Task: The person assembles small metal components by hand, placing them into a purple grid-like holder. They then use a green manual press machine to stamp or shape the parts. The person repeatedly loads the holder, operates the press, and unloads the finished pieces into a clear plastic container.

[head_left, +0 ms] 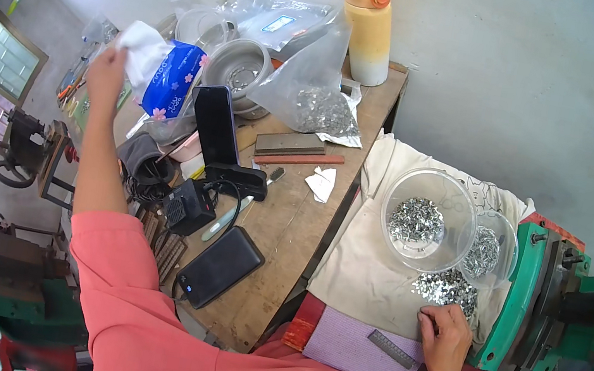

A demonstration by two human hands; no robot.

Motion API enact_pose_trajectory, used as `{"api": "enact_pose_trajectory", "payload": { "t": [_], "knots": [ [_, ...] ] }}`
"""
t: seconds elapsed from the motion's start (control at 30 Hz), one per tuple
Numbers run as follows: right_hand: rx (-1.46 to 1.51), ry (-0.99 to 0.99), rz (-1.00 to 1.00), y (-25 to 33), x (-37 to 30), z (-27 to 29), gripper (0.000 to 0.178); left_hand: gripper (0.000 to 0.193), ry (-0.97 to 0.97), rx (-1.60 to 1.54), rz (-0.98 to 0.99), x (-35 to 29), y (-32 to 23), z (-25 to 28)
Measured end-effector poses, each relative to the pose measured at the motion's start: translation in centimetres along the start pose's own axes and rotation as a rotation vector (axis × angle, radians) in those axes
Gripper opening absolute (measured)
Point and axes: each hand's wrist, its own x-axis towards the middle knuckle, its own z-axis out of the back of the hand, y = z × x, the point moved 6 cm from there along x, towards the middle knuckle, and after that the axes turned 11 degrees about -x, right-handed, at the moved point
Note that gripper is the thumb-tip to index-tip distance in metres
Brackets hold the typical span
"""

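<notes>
Stretched out to the far left, my left hand is closed on a white tissue at the mouth of a blue tissue pack. The tissue still reaches into the pack. My right hand rests at the near side of a cloth-covered stand, its fingers curled in; what they hold, if anything, is hidden. Just beyond its knuckles lies a loose pile of small shiny metal pieces. Behind the pile stand a large clear tub and a smaller clear tub, both with metal pieces inside.
A green machine borders the stand on the right. A short steel ruler lies on a purple mat. The wooden table carries a propped phone, a power bank, a bag of metal pieces and a yellow bottle.
</notes>
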Motion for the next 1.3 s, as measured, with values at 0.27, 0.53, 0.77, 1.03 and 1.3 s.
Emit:
{"api": "enact_pose_trajectory", "payload": {
  "t": [0.27,0.53,0.77,1.03,1.3],
  "knots": [
    [-0.044,0.03,-0.017,0.3,0.1,-0.1,0.012,0.03,-0.346,-0.632,0.037,3.9,0.3,5.6],
    [0.285,-0.013,-0.121,1.0,0.3,2.0,0.014,0.028,0.136,-1.205,-0.097,-12.8,-18.7,7.3],
    [1.33,0.165,-0.024,5.0,0.1,5.2,0.074,0.045,1.436,-1.237,-0.367,-26.0,-32.4,5.5],
    [1.523,0.375,0.283,6.9,-2.0,6.4,0.068,0.038,1.727,-1.231,-0.624,-33.1,-36.5,2.7],
    [1.503,0.354,0.418,6.1,-4.3,6.0,0.063,0.032,1.696,-1.517,-0.697,-35.3,-36.9,2.0]
  ]
}}
